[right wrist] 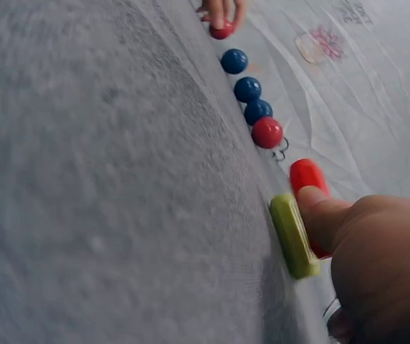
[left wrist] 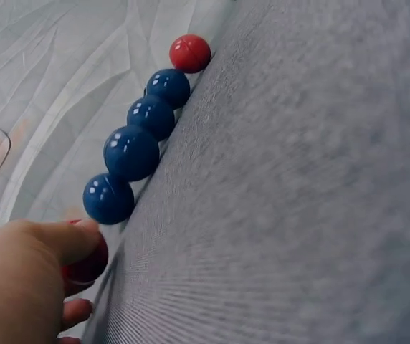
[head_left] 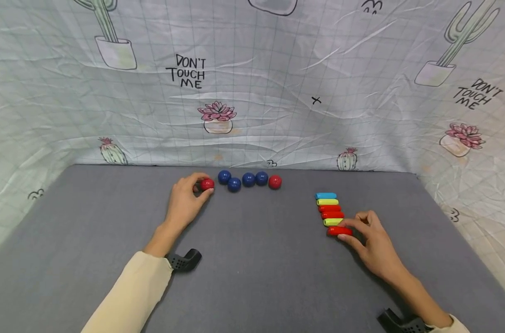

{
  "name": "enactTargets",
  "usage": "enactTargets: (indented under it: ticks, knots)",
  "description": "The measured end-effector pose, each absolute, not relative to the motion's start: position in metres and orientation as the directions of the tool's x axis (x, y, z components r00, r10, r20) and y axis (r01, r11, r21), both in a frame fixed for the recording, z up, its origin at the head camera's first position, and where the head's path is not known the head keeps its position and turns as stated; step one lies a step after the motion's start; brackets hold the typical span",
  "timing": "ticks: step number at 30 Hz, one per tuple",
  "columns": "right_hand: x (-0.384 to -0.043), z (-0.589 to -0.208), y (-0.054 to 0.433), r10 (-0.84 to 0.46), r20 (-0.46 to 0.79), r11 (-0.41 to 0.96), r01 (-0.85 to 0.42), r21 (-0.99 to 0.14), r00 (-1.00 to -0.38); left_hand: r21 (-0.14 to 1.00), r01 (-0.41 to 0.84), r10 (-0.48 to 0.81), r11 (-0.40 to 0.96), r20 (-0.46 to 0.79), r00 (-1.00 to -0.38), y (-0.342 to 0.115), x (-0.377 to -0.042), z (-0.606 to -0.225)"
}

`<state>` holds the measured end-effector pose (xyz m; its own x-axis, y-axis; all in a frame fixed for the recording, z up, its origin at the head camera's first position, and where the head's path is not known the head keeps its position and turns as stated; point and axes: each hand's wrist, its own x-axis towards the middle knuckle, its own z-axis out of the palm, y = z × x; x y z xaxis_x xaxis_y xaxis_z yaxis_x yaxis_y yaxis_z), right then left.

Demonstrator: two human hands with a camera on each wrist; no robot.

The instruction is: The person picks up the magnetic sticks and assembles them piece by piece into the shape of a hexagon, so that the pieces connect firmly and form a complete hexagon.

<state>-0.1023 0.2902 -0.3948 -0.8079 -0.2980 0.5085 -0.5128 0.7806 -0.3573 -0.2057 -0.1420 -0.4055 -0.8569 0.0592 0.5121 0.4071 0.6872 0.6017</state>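
My left hand (head_left: 185,200) is at the back of the table, holding a red ball (head_left: 207,184) between thumb and fingers. In the left wrist view the thumb covers part of that red ball (left wrist: 89,261). Just to its right, several blue balls (head_left: 249,179) sit in an uneven row, ending in another red ball (head_left: 275,181). On the right, my right hand (head_left: 377,245) pinches a short red stick (head_left: 339,231) between thumb and fingers. This stick is at the near end of a column of similar sticks, beside a yellow-green stick (head_left: 332,222). The right thumb hides part of it in the right wrist view.
Beyond the held stick, the column continues with red sticks (head_left: 331,215), another yellow-green one (head_left: 327,202) and a blue one (head_left: 325,196). A printed cloth (head_left: 269,115) hangs behind the grey table (head_left: 256,277). Black bands (head_left: 183,261) sit on both wrists.
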Motion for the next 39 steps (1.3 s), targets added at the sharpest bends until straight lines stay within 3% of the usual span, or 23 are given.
enactTargets:
  ticks: [10,19,39]
  knots:
    - [-0.101,-0.373,0.263,-0.373,0.516,0.699,-0.599,-0.390,-0.771,0.566,0.532,0.132,0.630,0.597,-0.792,-0.121,-0.183,-0.384]
    - [-0.113,-0.366,0.232,-0.394,0.517,0.636,-0.632,-0.444,-0.760,0.733,0.472,0.149,0.490,0.463,-0.874,-0.103,-0.147,-0.372]
    - [-0.119,-0.373,0.169,-0.443,0.392,0.494,-0.585,-0.644,-0.806,0.839,0.377,0.108,0.391,0.365,-0.925,-0.086,-0.096,-0.395]
